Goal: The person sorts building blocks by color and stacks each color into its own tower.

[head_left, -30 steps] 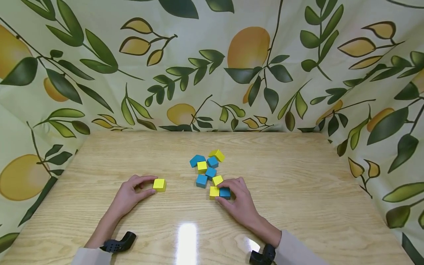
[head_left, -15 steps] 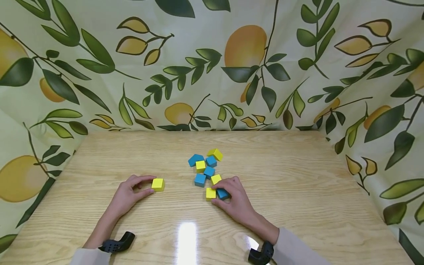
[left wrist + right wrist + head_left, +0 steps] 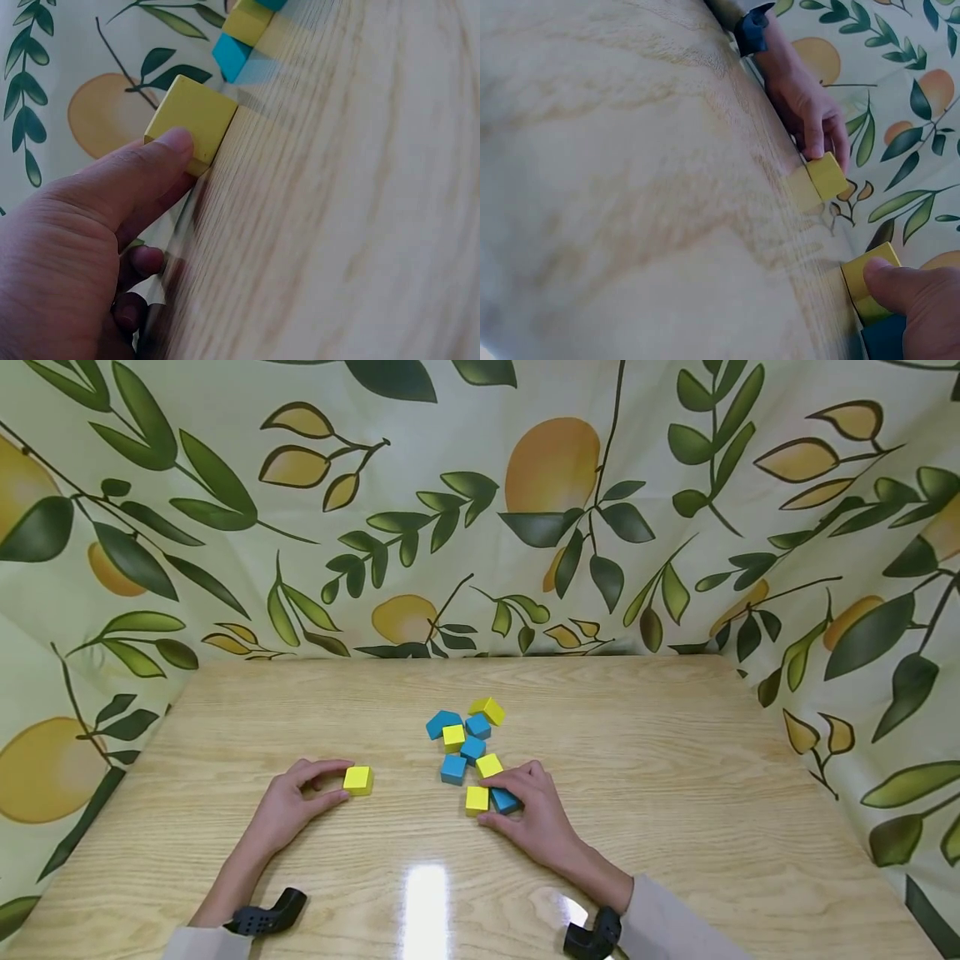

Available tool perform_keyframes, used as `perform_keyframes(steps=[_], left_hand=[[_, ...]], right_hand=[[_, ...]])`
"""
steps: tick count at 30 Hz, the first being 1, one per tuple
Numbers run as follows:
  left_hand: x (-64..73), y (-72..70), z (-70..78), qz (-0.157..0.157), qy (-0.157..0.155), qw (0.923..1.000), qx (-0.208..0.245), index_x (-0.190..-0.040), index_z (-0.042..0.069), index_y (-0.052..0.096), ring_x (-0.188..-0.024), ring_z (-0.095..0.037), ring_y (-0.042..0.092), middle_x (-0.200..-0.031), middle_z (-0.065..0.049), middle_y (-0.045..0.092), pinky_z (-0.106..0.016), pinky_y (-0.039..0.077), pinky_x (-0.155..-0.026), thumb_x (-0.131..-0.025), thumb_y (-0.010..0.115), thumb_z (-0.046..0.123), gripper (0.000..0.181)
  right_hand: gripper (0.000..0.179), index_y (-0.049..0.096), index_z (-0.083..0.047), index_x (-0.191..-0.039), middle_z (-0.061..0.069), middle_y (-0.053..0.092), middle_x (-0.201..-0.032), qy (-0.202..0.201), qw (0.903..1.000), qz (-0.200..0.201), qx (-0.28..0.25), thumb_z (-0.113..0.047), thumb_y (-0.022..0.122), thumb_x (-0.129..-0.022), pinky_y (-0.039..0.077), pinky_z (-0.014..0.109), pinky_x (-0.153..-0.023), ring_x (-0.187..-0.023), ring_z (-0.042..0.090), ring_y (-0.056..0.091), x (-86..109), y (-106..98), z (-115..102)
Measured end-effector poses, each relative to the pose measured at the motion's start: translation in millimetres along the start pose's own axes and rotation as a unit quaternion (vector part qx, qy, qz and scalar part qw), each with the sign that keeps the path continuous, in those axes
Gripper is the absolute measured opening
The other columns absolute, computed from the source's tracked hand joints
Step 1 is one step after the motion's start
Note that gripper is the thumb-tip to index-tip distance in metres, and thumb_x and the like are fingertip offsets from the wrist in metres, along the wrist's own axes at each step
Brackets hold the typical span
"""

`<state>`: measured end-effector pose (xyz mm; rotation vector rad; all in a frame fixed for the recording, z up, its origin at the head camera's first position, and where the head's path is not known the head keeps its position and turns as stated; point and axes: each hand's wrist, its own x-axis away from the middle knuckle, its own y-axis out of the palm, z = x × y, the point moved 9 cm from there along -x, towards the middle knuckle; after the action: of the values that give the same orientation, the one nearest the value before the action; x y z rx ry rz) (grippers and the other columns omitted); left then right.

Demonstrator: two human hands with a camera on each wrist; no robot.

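Observation:
My left hand [image 3: 288,806] pinches a yellow cube [image 3: 358,781] between thumb and fingers, on the left of the wooden table. The left wrist view shows the thumb on that cube's [image 3: 196,112] near face. To the right, my right hand [image 3: 542,814] pinches another yellow cube [image 3: 477,801], index finger at its far side and thumb at its near side. Under that hand a blue cube [image 3: 505,800] sits tilted round, partly hidden by the fingers. A further yellow cube [image 3: 489,766] lies just beyond the index finger. In the right wrist view the thumb covers part of the gripped cube [image 3: 855,274].
Behind the right hand lies a loose cluster: blue blocks [image 3: 453,769], a yellow cube [image 3: 453,738] and a yellow block [image 3: 491,710] at its far end. The wooden table [image 3: 675,760] meets a fruit-patterned cloth [image 3: 420,527] at the back and sides.
My right hand has shifted the yellow cube slightly left, away from the blue cube, which has turned a little. The left hand and its cube hold still; the head view has shifted slightly.

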<state>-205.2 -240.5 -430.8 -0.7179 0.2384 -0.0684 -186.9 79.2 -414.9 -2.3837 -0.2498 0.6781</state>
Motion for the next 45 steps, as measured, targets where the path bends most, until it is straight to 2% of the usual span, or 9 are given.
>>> perform_keyframes(steps=[9,17,22,29,31,34,41,45], left_hand=[[1.9,-1.0,-0.7,0.001,-0.002,1.0000,0.004,-0.119,0.021,0.068,-0.076,-0.013,0.043,-0.085,0.001,0.053,-0.025,0.038,-0.065,-0.082,0.077,0.025,0.038],[0.3,-0.9,0.6,-0.001,0.001,1.0000,0.008,-0.119,0.021,0.068,-0.076,-0.013,0.044,-0.086,0.001,0.054,-0.025,0.039,-0.065,-0.081,0.077,0.025,0.039],[-0.2,-1.6,0.5,-0.001,0.000,0.9999,0.012,-0.119,0.020,0.068,-0.077,-0.014,0.046,-0.088,0.002,0.056,-0.024,0.040,-0.066,-0.081,0.078,0.025,0.039],[-0.3,-1.4,-0.1,-0.005,-0.005,0.9998,0.017,-0.119,0.019,0.068,-0.078,-0.014,0.046,-0.089,0.002,0.056,-0.025,0.040,-0.066,-0.081,0.078,0.026,0.039],[-0.1,-1.5,0.2,-0.006,-0.005,0.9998,0.019,-0.119,0.019,0.068,-0.078,-0.014,0.045,-0.089,0.001,0.055,-0.025,0.040,-0.066,-0.081,0.077,0.026,0.039],[-0.5,-0.8,0.6,-0.007,-0.004,0.9997,0.023,-0.119,0.019,0.068,-0.078,-0.014,0.046,-0.089,0.001,0.056,-0.025,0.040,-0.066,-0.081,0.077,0.026,0.039],[-1.5,-1.2,0.3,-0.003,-0.001,0.9998,0.017,-0.118,0.019,0.068,-0.078,-0.014,0.046,-0.088,0.002,0.055,-0.025,0.040,-0.066,-0.081,0.078,0.026,0.039],[-0.7,-1.7,0.4,-0.003,-0.005,0.9998,0.018,-0.118,0.019,0.069,-0.079,-0.015,0.046,-0.089,0.001,0.057,-0.025,0.040,-0.066,-0.081,0.077,0.026,0.038]], right_hand=[[0.035,0.071,-0.026,-0.105,-0.016,0.064,-0.108,0.016,0.9995,-0.015,-0.024,-0.030,0.084,-0.073,0.035,0.034,-0.078,-0.092,0.009,0.039,-0.3,4.2,3.8],[0.035,0.071,-0.025,-0.106,-0.015,0.063,-0.105,0.006,0.9993,-0.002,-0.038,-0.030,0.084,-0.073,0.037,0.032,-0.077,-0.094,0.010,0.040,-1.3,0.6,1.8],[0.035,0.071,-0.024,-0.107,-0.013,0.064,-0.106,-0.022,0.9989,0.011,-0.040,-0.027,0.083,-0.075,0.040,0.029,-0.073,-0.093,0.011,0.042,-6.3,-4.3,-6.9],[0.035,0.070,-0.019,-0.109,-0.010,0.064,-0.104,-0.056,0.9968,0.028,-0.049,-0.025,0.082,-0.077,0.045,0.031,-0.079,-0.099,0.011,0.050,-17.3,-6.5,-20.4],[0.036,0.069,-0.018,-0.110,-0.009,0.064,-0.105,-0.064,0.9959,0.031,-0.056,-0.023,0.082,-0.077,0.047,0.031,-0.076,-0.098,0.012,0.052,-20.4,-6.5,-25.6],[0.037,0.068,-0.017,-0.111,-0.008,0.063,-0.104,-0.070,0.9948,0.033,-0.066,-0.019,0.082,-0.077,0.050,0.031,-0.072,-0.094,0.013,0.056,-24.9,-6.7,-32.2],[0.039,0.068,-0.005,-0.109,0.002,0.063,-0.094,-0.069,0.9884,0.028,-0.133,-0.004,0.082,-0.073,0.053,0.035,-0.064,-0.078,0.024,0.060,-36.1,-1.6,-54.5],[0.038,0.068,-0.006,-0.109,0.004,0.062,-0.090,-0.063,0.9872,0.015,-0.146,-0.004,0.082,-0.074,0.053,0.033,-0.065,-0.075,0.018,0.060,-41.8,10.1,-64.4]])
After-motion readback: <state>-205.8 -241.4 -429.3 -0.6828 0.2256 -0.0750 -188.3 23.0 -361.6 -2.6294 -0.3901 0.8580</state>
